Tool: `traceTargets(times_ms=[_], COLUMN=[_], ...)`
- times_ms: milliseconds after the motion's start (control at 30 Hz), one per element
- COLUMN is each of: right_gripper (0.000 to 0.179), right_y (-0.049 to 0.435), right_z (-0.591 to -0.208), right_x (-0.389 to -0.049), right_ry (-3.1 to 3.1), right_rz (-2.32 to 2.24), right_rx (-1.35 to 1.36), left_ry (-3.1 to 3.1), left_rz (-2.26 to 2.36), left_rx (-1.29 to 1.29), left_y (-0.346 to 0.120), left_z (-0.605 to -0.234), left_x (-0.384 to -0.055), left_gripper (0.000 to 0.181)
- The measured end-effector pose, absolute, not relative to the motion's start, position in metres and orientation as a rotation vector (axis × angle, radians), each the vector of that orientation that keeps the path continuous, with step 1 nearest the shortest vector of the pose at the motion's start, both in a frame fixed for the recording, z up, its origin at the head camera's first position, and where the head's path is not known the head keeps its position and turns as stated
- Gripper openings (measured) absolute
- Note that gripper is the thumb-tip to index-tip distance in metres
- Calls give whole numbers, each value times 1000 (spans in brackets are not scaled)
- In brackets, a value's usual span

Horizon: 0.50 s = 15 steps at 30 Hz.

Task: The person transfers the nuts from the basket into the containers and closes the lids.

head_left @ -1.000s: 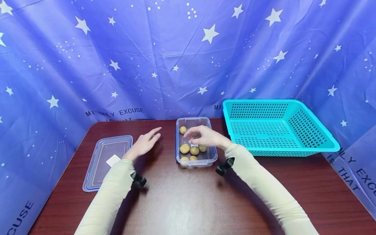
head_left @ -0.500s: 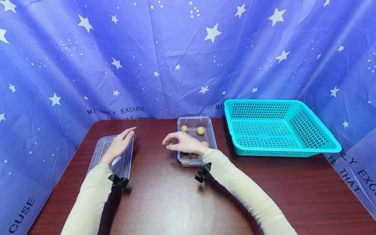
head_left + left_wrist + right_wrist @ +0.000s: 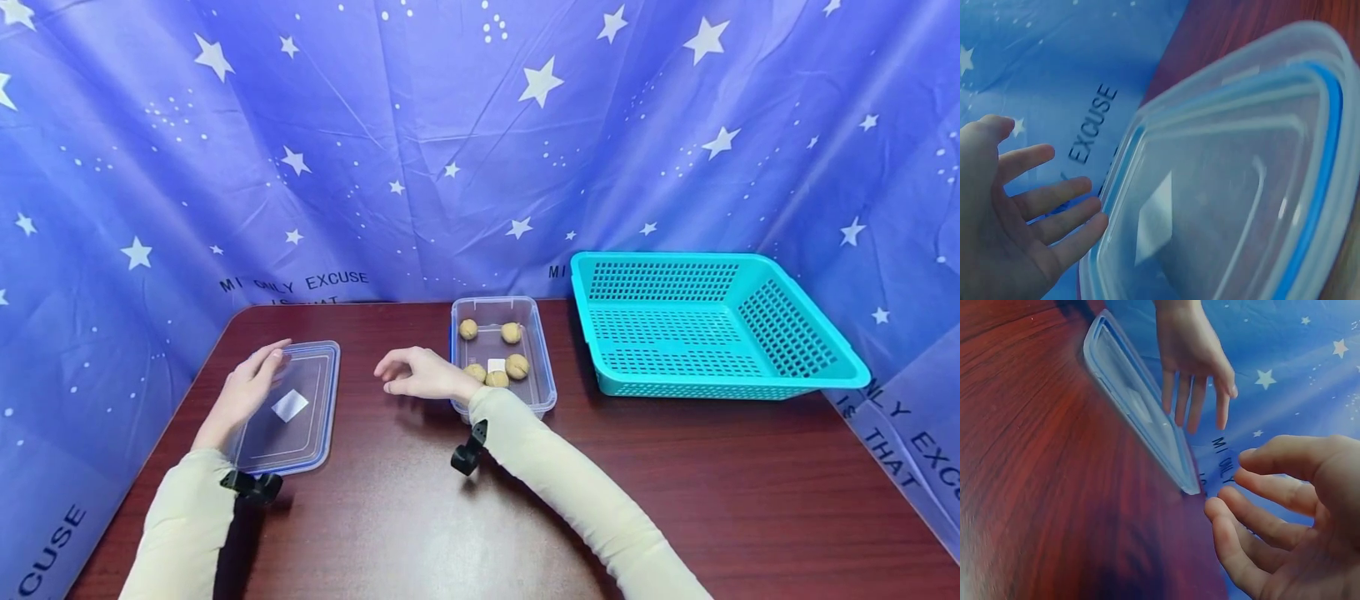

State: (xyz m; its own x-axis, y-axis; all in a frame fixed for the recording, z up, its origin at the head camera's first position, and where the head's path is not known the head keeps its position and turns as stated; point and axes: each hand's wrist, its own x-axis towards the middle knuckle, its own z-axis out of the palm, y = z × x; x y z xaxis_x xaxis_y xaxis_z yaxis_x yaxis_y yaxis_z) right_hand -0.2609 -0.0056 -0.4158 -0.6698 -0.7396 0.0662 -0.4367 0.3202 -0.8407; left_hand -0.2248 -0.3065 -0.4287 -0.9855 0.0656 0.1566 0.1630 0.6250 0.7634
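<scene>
My left hand (image 3: 243, 390) hovers along the left edge of a clear plastic lid (image 3: 303, 437) with a blue seal and a white label. In the left wrist view its fingers (image 3: 1066, 194) are spread and hold nothing, right at the rim of the lid (image 3: 1222, 206). My right hand (image 3: 423, 373) is over the table between the lid and a clear plastic container (image 3: 540, 392), its wrist overlapping the container's left side. In the right wrist view the fingers of this hand (image 3: 1285, 519) are loosely bent with nothing in them. Several walnuts (image 3: 516, 366) lie inside the container.
A turquoise perforated basket (image 3: 817, 333) stands at the back right of the dark red wooden table (image 3: 420, 517). Behind and at both sides hangs a blue curtain (image 3: 420, 125) with white stars.
Both hands have moved left: the right from above the container to the table beside it, the left across the lid to its far left edge. The walnuts in the container show more fully.
</scene>
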Motion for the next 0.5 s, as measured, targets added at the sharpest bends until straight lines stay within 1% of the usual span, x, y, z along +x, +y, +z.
traceTargets(times_ms=[233,500], right_gripper=[35,39], right_y=[-27,-50], right_z=[-424,-430], right_x=[-260,-253], right_ry=[2291,2294], right_rz=[-1264,-1282], right_rx=[-930,-821], left_ry=[-2664,-2524], left_rz=[-1230,-1342], left_rx=[-66,-60], left_y=[-335,-367], left_z=[-433,-448], left_x=[-206,-195], left_gripper=[46,41])
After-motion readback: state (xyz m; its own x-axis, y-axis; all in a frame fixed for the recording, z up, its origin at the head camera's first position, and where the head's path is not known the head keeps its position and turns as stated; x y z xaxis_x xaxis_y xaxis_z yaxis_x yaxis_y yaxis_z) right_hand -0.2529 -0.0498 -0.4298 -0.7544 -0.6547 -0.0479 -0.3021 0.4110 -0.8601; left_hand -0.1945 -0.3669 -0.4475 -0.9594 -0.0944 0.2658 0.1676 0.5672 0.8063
